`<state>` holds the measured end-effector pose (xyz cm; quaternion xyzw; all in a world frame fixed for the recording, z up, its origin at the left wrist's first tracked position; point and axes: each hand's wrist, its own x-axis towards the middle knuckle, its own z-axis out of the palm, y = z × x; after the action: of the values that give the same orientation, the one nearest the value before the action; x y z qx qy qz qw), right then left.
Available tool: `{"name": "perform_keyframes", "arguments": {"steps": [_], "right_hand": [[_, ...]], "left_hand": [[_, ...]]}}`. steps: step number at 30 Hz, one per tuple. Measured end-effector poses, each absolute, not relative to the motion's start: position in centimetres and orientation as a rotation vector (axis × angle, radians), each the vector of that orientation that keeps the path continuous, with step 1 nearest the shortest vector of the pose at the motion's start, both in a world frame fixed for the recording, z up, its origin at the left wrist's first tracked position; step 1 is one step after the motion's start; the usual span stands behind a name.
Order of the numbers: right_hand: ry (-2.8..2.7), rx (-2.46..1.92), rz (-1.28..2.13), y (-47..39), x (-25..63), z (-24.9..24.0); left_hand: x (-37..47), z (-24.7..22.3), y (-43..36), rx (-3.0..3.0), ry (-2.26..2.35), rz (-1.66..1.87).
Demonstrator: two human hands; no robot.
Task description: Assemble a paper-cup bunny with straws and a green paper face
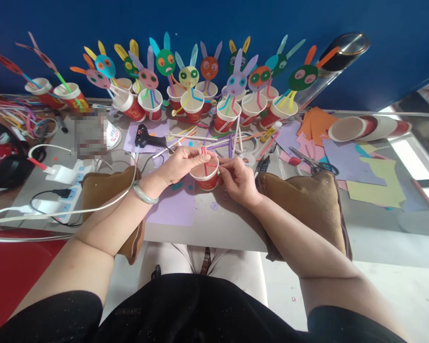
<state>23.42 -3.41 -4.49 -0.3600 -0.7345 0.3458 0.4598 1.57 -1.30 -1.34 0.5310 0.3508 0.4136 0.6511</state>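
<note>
A red and white paper cup stands on the grey table in front of me, with a red straw upright inside it. My left hand reaches over the cup's left rim, its thumb and fingers pinched on the top of the red straw. At the cup's right rim, my right hand has its fingers closed on something small that I cannot make out. A purple paper sheet lies under and left of the cup.
Several paper cups with rabbit-faced straw figures line the blue wall. A black glue gun lies back left, scissors to the right. Brown cushions flank the work spot. A white cable crosses my left forearm; coloured papers lie right.
</note>
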Motion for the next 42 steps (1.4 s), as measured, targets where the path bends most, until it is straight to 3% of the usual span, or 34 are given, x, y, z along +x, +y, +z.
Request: {"name": "perform_keyframes", "arguments": {"steps": [8,18,32,42], "right_hand": [[-1.728,-0.889,0.928,-3.4,23.1,-4.4],[-1.468,-0.866,1.333,-2.8,23.0,-4.0],[-1.536,-0.888,1.297,-3.3,22.8,-4.2],[-1.307,-0.842,1.594,-2.7,23.1,-4.1]], "left_hand": [[1.5,-1.4,-1.2,1.278,0.832,0.95],[0.8,-0.7,-1.0,1.372,0.798,0.897],[1.3,-0.9,-1.1,1.393,0.862,1.157],[0.7,0.5,-1.2,1.379,0.865,1.038]]}}
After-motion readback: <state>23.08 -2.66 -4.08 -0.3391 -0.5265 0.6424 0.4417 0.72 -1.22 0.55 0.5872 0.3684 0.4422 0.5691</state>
